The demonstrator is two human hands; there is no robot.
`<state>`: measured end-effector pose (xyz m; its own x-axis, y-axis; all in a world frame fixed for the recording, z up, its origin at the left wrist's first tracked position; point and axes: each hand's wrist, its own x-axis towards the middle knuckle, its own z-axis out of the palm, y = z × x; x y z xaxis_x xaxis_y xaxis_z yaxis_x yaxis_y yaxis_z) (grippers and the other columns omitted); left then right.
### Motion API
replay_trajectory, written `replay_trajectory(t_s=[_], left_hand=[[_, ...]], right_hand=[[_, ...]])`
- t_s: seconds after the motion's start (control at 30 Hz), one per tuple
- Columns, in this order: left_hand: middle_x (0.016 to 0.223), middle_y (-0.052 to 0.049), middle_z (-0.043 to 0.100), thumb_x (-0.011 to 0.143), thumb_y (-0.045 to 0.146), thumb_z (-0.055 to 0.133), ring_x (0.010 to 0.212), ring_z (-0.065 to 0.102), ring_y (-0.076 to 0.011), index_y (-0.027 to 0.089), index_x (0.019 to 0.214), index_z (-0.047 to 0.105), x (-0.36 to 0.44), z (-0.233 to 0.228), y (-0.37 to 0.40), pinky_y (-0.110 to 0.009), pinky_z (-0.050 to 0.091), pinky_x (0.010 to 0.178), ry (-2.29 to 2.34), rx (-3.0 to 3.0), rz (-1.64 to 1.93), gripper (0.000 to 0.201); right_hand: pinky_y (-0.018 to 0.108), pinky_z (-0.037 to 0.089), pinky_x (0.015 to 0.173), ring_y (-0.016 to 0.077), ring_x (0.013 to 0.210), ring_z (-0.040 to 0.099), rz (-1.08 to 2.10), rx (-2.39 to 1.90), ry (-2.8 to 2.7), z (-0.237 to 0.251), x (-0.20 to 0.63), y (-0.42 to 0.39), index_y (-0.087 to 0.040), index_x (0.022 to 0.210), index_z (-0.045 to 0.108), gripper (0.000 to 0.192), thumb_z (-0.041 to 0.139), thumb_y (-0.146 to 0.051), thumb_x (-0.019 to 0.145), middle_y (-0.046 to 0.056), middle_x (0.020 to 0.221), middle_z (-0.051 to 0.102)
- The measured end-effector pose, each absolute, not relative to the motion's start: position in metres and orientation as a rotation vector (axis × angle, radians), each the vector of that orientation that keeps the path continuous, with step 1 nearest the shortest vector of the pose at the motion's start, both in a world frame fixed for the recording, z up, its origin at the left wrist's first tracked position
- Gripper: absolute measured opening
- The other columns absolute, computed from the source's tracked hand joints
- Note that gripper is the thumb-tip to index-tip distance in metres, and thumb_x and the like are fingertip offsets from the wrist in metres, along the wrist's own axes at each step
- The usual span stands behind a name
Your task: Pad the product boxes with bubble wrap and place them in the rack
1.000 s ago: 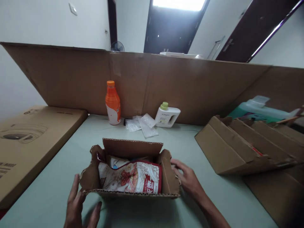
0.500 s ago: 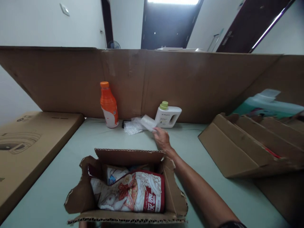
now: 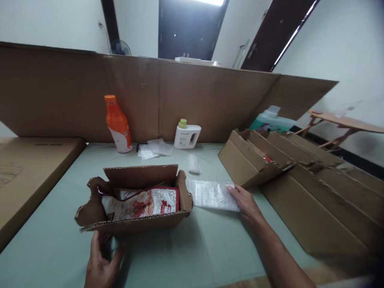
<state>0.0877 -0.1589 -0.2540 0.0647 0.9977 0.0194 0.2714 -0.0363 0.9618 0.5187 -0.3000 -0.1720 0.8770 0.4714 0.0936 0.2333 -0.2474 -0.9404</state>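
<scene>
Two bare hands are shown at a small open cardboard box [image 3: 132, 200] set on the pale green counter [image 3: 186, 248]. The left hand [image 3: 100, 264] is placed against the near wall of the box at its left corner, fingers curled up onto the cardboard; whether the grip is clenched on the wall or merely resting cannot be told. A red and white printed pouch [image 3: 141, 204] is seen lying inside the box, with a further packet partly hidden behind it. The right hand [image 3: 244, 202] is laid flat, its grip released, with the fingertips pressed on the right end of a sheet of bubble wrap [image 3: 211, 194], which is spread on the counter just beside the right wall of the box. A small roll of bubble wrap [image 3: 193, 163] is set a little beyond the sheet. Farther back, against an upright cardboard panel [image 3: 186, 100], an orange bottle [image 3: 118, 125], loose bubble wrap pieces [image 3: 154, 149] and a white jug with a green cap [image 3: 187, 137] are arranged. Folded cardboard cartons [image 3: 270, 160] are stacked at the right, and a flat printed carton [image 3: 27, 168] is laid at the left.
</scene>
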Motion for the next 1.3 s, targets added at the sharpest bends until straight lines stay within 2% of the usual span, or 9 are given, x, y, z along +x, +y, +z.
replay_trajectory(t_s=[0.17,0.27,0.37,0.57,0.73,0.87,0.97,1.13,1.3], left_hand=[[0.117,-0.01,0.068,0.067,0.054,0.077,0.115,0.065,-0.0313,0.023,0.124,0.053,0.078,-0.237,-0.142,-0.044,0.052,0.1,1.301,1.528,0.881,0.068],[0.106,-0.009,0.071,0.065,0.056,0.076,0.107,0.068,-0.0315,0.022,0.109,0.057,0.08,-0.229,-0.131,-0.041,0.055,0.092,1.318,1.54,0.838,0.059],[0.101,-0.012,0.073,0.06,0.06,0.076,0.1,0.07,-0.0349,0.02,0.103,0.058,0.089,-0.221,-0.123,-0.045,0.056,0.086,1.375,1.538,0.757,0.062],[0.106,-0.015,0.072,0.059,0.06,0.073,0.102,0.068,-0.0364,0.017,0.105,0.055,0.136,-0.204,-0.098,-0.047,0.055,0.088,1.283,1.589,0.785,0.065],[0.117,-0.018,0.069,0.071,0.05,0.066,0.113,0.064,-0.0344,0.015,0.115,0.054,0.157,-0.208,-0.085,-0.046,0.051,0.097,1.123,1.625,0.807,0.057],[0.136,-0.018,0.062,0.075,0.05,0.067,0.129,0.057,-0.0353,0.017,0.13,0.055,0.134,-0.223,-0.094,-0.051,0.043,0.111,1.123,1.592,0.773,0.065],[0.143,-0.017,0.058,0.08,0.052,0.066,0.135,0.052,-0.0349,0.02,0.135,0.057,0.115,-0.234,-0.115,-0.054,0.039,0.115,1.164,1.602,0.776,0.063],[0.14,-0.013,0.062,0.086,0.048,0.061,0.133,0.056,-0.034,0.025,0.12,0.07,0.107,-0.237,-0.151,-0.054,0.047,0.11,1.14,1.815,0.833,0.043],[0.137,-0.011,0.064,0.086,0.05,0.062,0.127,0.06,-0.0332,0.026,0.115,0.072,0.1,-0.214,-0.153,-0.046,0.058,0.096,1.161,1.88,0.919,0.039]], right_hand=[[0.046,0.051,0.092,0.0312,0.11,0.062,-0.104,-2.053,-0.744,-0.176,0.476,-0.342,-0.02,0.116,0.065,0.051,0.068,-0.05,0.075,0.014,0.123,0.067],[0.043,0.053,0.094,0.0271,0.112,0.064,0.235,-1.932,-1.083,-0.183,0.418,-0.324,-0.021,0.135,0.056,0.054,0.062,-0.041,0.085,0.013,0.132,0.064],[0.044,0.052,0.098,0.0298,0.124,0.06,0.491,-1.763,-1.3,-0.19,0.367,-0.286,-0.022,0.145,0.048,0.069,0.068,-0.032,0.08,0.014,0.144,0.057],[0.043,0.055,0.091,0.03,0.109,0.066,0.545,-1.692,-1.16,-0.19,0.366,-0.219,-0.019,0.134,0.057,0.061,0.07,-0.025,0.075,0.011,0.124,0.07],[0.035,0.057,0.077,0.0236,0.087,0.071,0.459,-1.76,-1.155,-0.174,0.394,-0.233,-0.019,0.12,0.066,0.038,0.063,-0.024,0.082,0.008,0.105,0.075],[0.033,0.058,0.079,0.0217,0.091,0.072,0.169,-1.822,-1.214,-0.169,0.411,-0.28,-0.023,0.111,0.071,0.024,0.056,-0.033,0.094,0.007,0.105,0.076],[0.039,0.058,0.083,0.0275,0.104,0.069,-0.042,-1.963,-1.336,-0.187,0.43,-0.295,-0.022,0.119,0.068,0.033,0.062,-0.037,0.09,0.01,0.116,0.074],[0.044,0.055,0.082,0.0288,0.094,0.069,-0.176,-2.163,-1.576,-0.215,0.439,-0.293,-0.019,0.1,0.071,0.022,0.05,-0.023,0.093,0.012,0.102,0.075],[0.04,0.053,0.083,0.0239,0.087,0.07,0.121,-2.03,-1.824,-0.201,0.4,-0.317,-0.023,0.093,0.071,0.02,0.052,-0.016,0.092,0.006,0.094,0.076]])
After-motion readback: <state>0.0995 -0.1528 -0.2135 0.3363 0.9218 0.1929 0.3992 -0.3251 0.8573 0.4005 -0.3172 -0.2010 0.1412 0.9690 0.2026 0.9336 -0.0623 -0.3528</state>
